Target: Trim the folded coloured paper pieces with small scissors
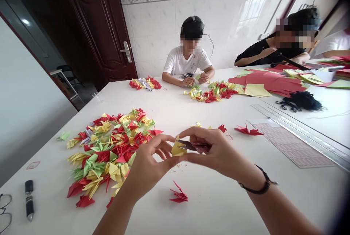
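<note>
My left hand (154, 158) pinches a small folded yellow paper piece (175, 149) between thumb and fingertips. In my right hand (218, 149) lies a pair of small scissors (201, 148), blades pointing left across the yellow paper. The right thumb and index fingertips also touch the paper's edges. Whether the blades are cutting into it I cannot tell. Below my hands a red paper crane (179, 193) rests on the white table (213, 209). Left of them spreads a large heap of red, yellow and green folded cranes (115, 147).
Another person (188, 53) sits opposite beside more cranes (210, 93). To the right lie red paper sheets (268, 82), black cord (300, 101), a long clear ruler (298, 129) and a patterned sheet (290, 144). A black pen (29, 200) and glasses (4, 211) lie at left.
</note>
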Demonstrator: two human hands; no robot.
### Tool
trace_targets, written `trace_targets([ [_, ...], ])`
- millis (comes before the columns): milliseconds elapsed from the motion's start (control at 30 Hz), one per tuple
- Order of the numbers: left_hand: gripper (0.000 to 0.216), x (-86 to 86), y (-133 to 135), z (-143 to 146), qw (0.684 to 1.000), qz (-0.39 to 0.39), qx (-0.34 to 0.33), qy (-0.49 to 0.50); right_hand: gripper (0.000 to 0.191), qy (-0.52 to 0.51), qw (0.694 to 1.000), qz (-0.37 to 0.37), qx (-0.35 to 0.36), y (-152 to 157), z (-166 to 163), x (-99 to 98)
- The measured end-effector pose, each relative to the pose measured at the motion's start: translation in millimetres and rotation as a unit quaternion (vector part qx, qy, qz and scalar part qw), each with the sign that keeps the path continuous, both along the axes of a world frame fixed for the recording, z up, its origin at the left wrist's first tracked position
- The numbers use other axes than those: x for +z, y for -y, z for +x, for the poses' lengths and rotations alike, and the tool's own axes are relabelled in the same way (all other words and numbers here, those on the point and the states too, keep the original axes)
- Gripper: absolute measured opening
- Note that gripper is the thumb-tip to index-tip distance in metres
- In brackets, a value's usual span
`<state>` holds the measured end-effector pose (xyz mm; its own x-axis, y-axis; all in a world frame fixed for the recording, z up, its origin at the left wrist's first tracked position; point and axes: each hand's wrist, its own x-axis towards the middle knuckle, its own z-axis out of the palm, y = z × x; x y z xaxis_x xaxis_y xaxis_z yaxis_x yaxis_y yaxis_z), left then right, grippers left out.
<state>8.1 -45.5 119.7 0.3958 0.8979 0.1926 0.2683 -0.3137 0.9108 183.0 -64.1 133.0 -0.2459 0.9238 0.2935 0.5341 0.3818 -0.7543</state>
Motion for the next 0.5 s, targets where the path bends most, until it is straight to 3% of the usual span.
trace_targets([
  [67,0.035,-2.4,-3,1,1.000,-0.009,-0.010,-0.008,0.024,-0.029,0.999,-0.043,-0.009,-7,5,-1.2],
  [167,0.041,-10.0,-14,-2,0.999,-0.028,0.010,-0.036,0.025,-0.026,0.996,-0.084,-0.028,-26,24,-8.2],
  [267,0.044,-23.6,-29,-8,0.993,-0.049,0.041,-0.101,0.020,0.102,0.982,-0.100,-0.122,-51,50,-26.3],
  [333,0.042,-33.8,-36,-11,0.987,-0.057,0.045,-0.146,0.017,0.213,0.946,-0.118,-0.213,-64,65,-40.7],
  [433,0.037,-45.0,-40,-11,0.982,-0.057,0.029,-0.179,0.027,0.275,0.913,-0.140,-0.266,-74,74,-55.7],
  [500,0.036,-48.0,-40,-10,0.980,-0.059,0.018,-0.189,0.033,0.281,0.914,-0.126,-0.265,-74,68,-60.0],
])
